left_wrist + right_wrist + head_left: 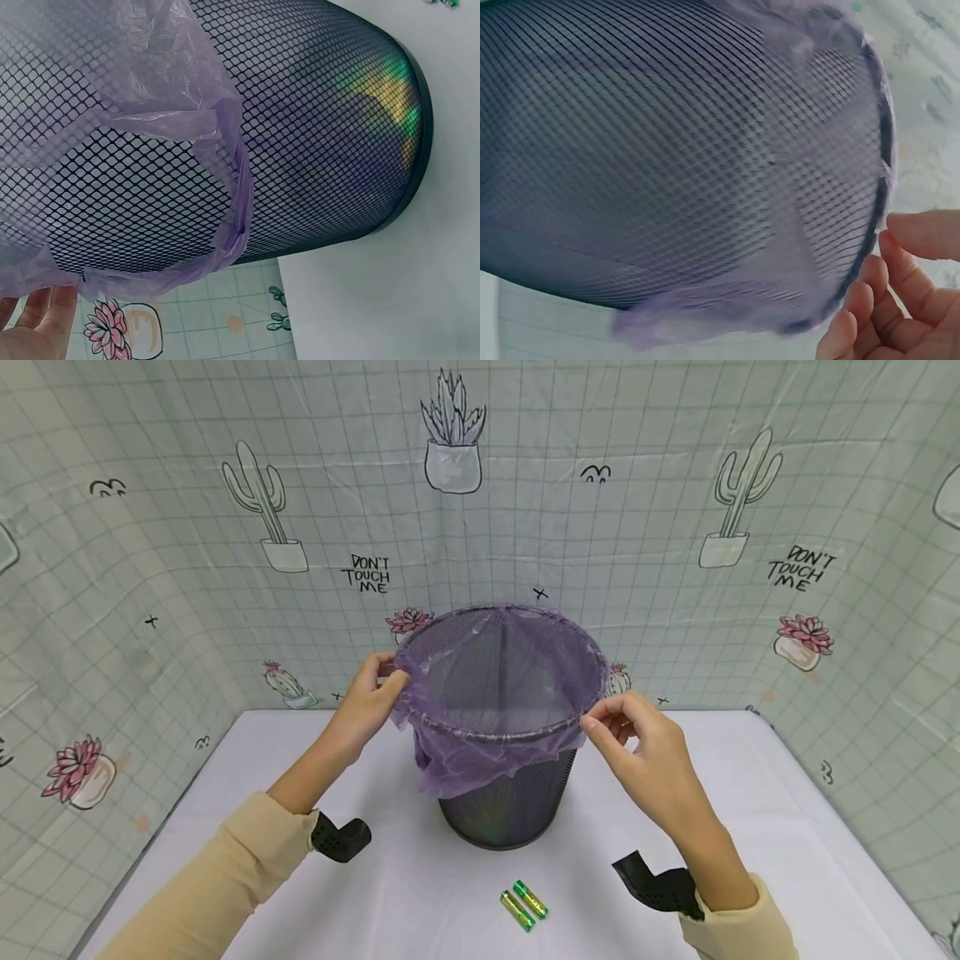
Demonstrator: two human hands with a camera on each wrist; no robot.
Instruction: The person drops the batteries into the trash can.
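A black mesh trash can [502,810] stands upright on the white table, lined with a thin purple trash bag [465,764]. The bag's edge is folded outward over the rim and hangs lower at the front left. At the rim's left side my left hand [371,697] grips the bag, thumb on top; only its fingertips [56,307] show in the left wrist view. On the right, my right hand [637,735] pinches the bag at the rim between thumb and index finger, its other fingers curled below, as the right wrist view also shows.
Two green and gold batteries [525,906] lie side by side on the table [337,902] in front of the can. Something green and yellow [390,97] shows through the mesh near the can's base. A grid-patterned cloth [510,527] with cactus drawings hangs behind.
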